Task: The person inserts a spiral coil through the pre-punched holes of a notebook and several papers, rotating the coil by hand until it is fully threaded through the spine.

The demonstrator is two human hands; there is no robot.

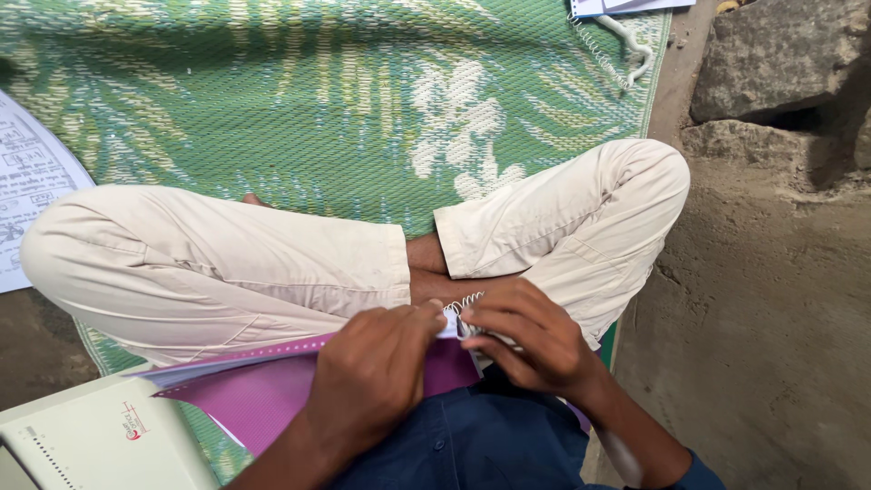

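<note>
Down below, a green woven mat [363, 100] with a pale leaf pattern covers most of the ground, and the person sits cross-legged on it in cream trousers [227, 263], rough stones [780, 54] and bare earth off to their right. A pale binding machine [91, 436] sits at the left knee, a printed sheet [27, 181] lies further left, and a loose white wire coil [626, 45] rests at the mat's far edge. Across the lap lies a stack of punched pages with a pink cover [254, 395], its holed edge running towards the hands. The left hand [376, 377] is pinched tight on the corner of that stack, thumb and fingers closed over it. The right hand [531, 340] has its fingertips narrowed on a white spiral coil [464, 304], touching the same corner. By the look of it, the coil is being started into the first holes; the next move, I judge, calls for a steady twist with the holes kept aligned so the wire catches each one.
</note>
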